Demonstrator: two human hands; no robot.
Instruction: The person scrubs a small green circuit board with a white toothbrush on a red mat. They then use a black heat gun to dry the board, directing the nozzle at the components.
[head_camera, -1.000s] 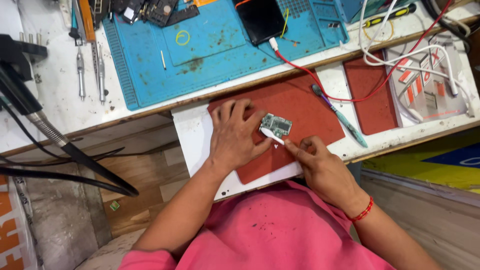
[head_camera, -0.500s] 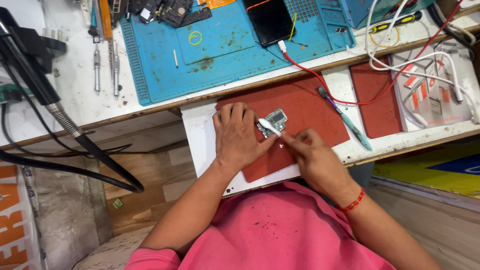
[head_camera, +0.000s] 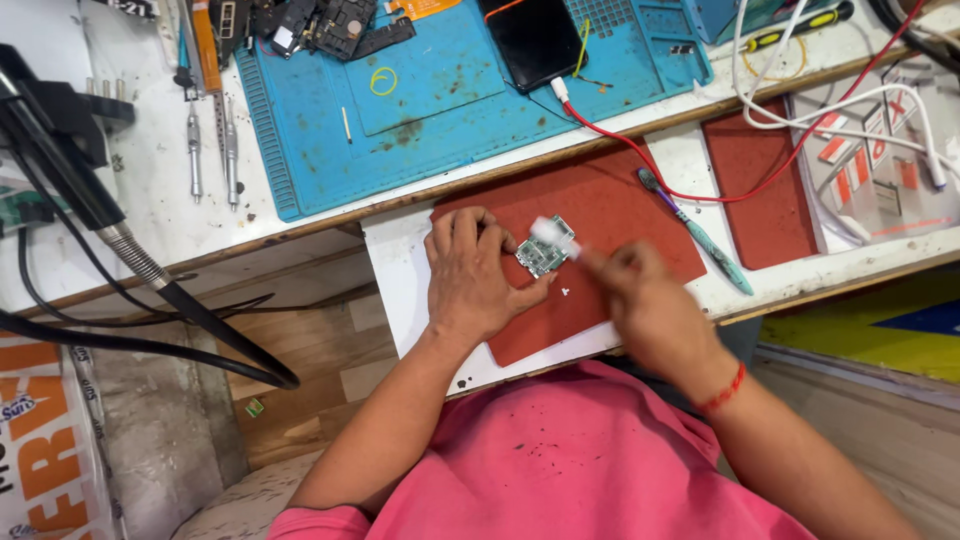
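Pinning circuit board (head_camera: 543, 256) | left hand (head_camera: 470, 275) unmoved | right hand (head_camera: 640, 300) blurred, shifted, perhaps gripping white swab (head_camera: 553, 233)

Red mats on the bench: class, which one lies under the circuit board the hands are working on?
The larger red mat, directly before the person, with the green circuit board on it. The smaller red mat sits farther right, crossed by a red cable, holding no board.

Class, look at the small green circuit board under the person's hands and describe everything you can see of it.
The small green circuit board is roughly rectangular, studded with tiny silvery parts, and lies nearly flat on the red mat. The left hand steadies it with fingertips at its left edge. The right hand, motion-blurred, presses a small white piece against its top right corner.
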